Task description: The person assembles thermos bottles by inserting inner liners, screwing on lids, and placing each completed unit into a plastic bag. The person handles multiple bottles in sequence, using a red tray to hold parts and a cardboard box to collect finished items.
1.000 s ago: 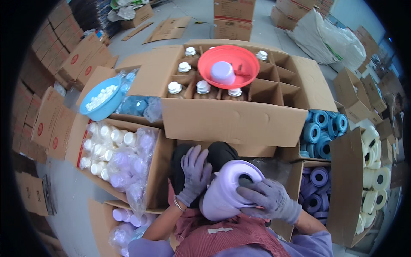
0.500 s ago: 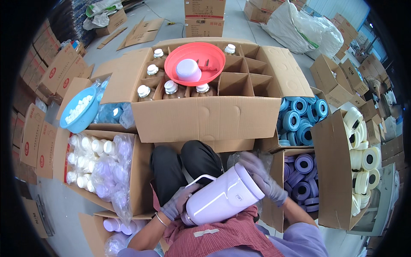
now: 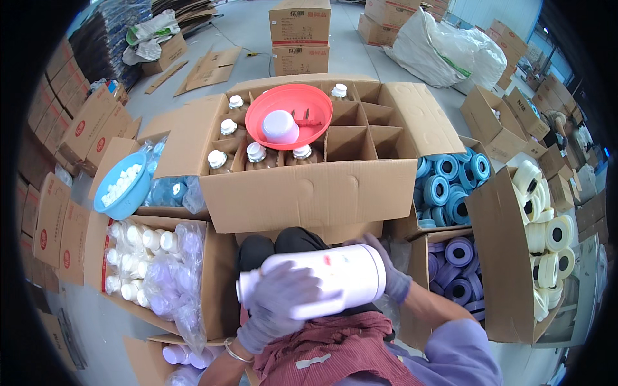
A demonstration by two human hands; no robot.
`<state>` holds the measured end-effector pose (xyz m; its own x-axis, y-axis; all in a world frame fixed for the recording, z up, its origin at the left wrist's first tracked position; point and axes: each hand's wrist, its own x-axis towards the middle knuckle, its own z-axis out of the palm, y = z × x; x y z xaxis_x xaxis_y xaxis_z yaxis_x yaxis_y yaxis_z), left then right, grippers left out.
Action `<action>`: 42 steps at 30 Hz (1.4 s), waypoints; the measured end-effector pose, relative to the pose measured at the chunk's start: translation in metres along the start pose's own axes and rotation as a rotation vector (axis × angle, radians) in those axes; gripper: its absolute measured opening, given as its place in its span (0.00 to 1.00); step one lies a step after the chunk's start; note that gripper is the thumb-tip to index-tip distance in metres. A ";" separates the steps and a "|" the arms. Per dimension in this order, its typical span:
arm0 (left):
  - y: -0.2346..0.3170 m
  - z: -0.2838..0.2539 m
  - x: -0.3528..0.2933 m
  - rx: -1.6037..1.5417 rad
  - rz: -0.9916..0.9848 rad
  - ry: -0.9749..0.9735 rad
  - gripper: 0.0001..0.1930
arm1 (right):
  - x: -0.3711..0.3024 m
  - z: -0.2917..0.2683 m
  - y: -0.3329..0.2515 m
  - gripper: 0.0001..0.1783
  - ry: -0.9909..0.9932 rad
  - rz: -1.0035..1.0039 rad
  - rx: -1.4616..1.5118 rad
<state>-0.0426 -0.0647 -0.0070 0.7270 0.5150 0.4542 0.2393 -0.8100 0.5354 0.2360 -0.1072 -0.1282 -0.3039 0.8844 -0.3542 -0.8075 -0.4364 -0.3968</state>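
A lilac thermos jug (image 3: 347, 276) with a side handle (image 3: 317, 307) lies sideways above my lap. Across its left part, near the handle, rests my gloved left hand (image 3: 283, 302), slightly blurred, steadying the jug. My gloved right hand (image 3: 389, 267) curls around the jug's wide right end; some of its fingers are hidden behind it. Small red marks show on the jug's upper side. Beyond it stands an open carton (image 3: 309, 196) with dividers, holding several bottles with white tops. A red bowl (image 3: 257, 122) on that carton contains a lilac cup (image 3: 279, 125) and a small red tool.
To the left are a blue basin (image 3: 132, 202) of small white pieces and a carton (image 3: 222, 273) of white and lilac parts in plastic. On the right, cartons hold blue rings (image 3: 438, 190), purple rings (image 3: 459, 252) and cream rings (image 3: 548, 270). Stacked boxes (image 3: 300, 32) stand behind.
The jug has been turned, its handle now on the near side and its body more level. My left hand has moved onto its side; my right hand stays at the wide end.
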 end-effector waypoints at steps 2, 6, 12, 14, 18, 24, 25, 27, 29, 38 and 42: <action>0.005 0.003 0.010 0.138 0.111 -0.070 0.08 | 0.015 -0.060 0.008 0.40 -0.193 0.210 0.376; -0.016 -0.008 -0.007 -0.888 -1.001 0.160 0.12 | 0.004 0.033 -0.020 0.43 0.200 -0.098 -0.556; -0.012 0.008 -0.011 -0.306 -0.452 0.175 0.12 | 0.007 0.058 -0.044 0.43 -0.013 -0.107 -0.670; -0.001 0.002 0.007 0.039 0.038 0.033 0.16 | 0.021 0.014 -0.036 0.44 0.106 0.184 -0.222; -0.032 -0.004 -0.022 -0.902 -0.889 0.141 0.15 | 0.010 0.050 -0.039 0.48 0.081 -0.065 -0.826; -0.022 -0.004 -0.014 -0.329 -0.455 0.186 0.13 | 0.007 0.080 -0.036 0.40 0.033 -0.197 -0.739; -0.019 -0.006 -0.002 0.058 0.003 0.141 0.11 | 0.014 0.066 -0.029 0.38 0.240 0.008 -0.428; -0.012 0.003 0.003 -0.041 -0.077 0.214 0.10 | 0.014 0.053 -0.034 0.36 0.214 0.032 -0.398; -0.040 0.009 -0.019 -0.198 -0.189 0.257 0.13 | 0.019 0.071 -0.040 0.38 0.232 0.047 -0.580; -0.017 0.025 -0.040 -0.617 -0.823 0.568 0.11 | 0.020 0.086 -0.053 0.38 -0.218 -0.210 -1.002; -0.025 0.051 -0.070 -0.690 -0.914 0.788 0.11 | 0.043 0.128 -0.060 0.33 -0.300 -0.191 -1.279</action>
<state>-0.0669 -0.0947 -0.0891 -0.1192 0.9888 -0.0895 -0.1023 0.0774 0.9917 0.2068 -0.0211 -0.0109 -0.4721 0.8788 -0.0699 0.1416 -0.0027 -0.9899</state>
